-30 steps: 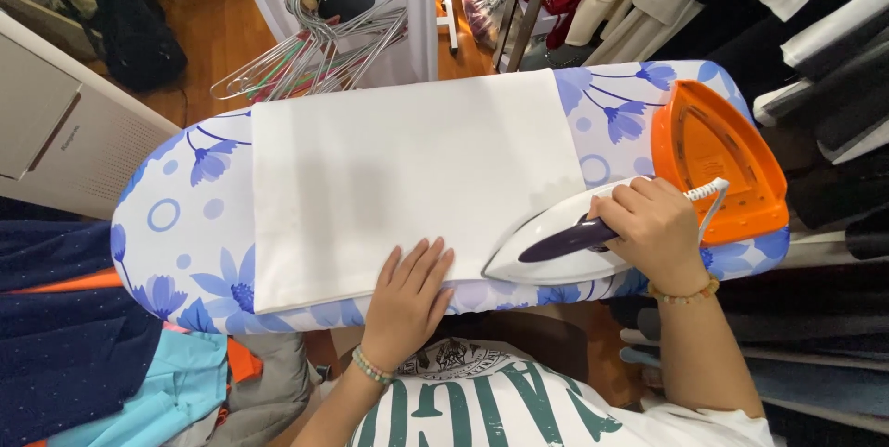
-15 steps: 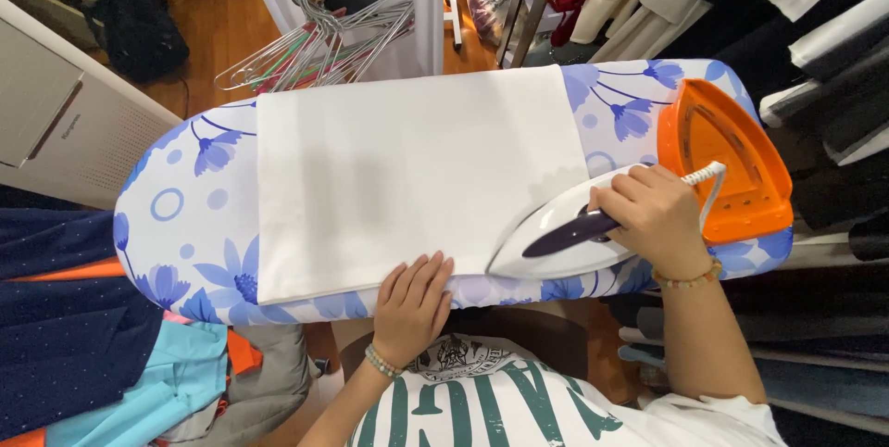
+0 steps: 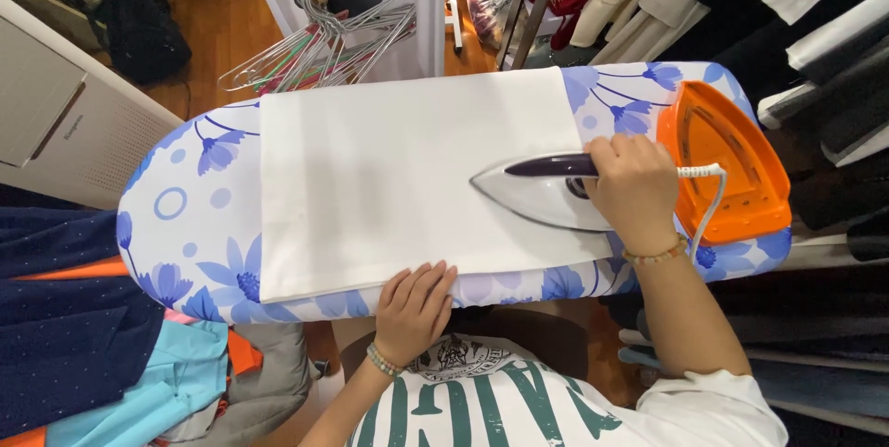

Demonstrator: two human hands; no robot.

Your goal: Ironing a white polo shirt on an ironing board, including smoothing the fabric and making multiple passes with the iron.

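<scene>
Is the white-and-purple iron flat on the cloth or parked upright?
Flat: the white-and-purple iron lies soleplate-down on the white cloth, right hand gripping its handle; the orange iron rest sits empty.

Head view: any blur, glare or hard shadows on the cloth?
Head view: sharp overall, no motion blur on the right hand or iron; white cloth bright but not blown out, with faint soft shadows near its middle; left hand crisp; mild wide-angle bowing of the ironing board.

You're gripping a glossy white plastic iron (image 3: pixel 546 192) in your right hand (image 3: pixel 634 189), gliding over smooth matt white cloth (image 3: pixel 389 178) covering the floral fabric board (image 3: pixel 185 215) beside a shiny orange plastic rest (image 3: pixel 732 164).
</scene>
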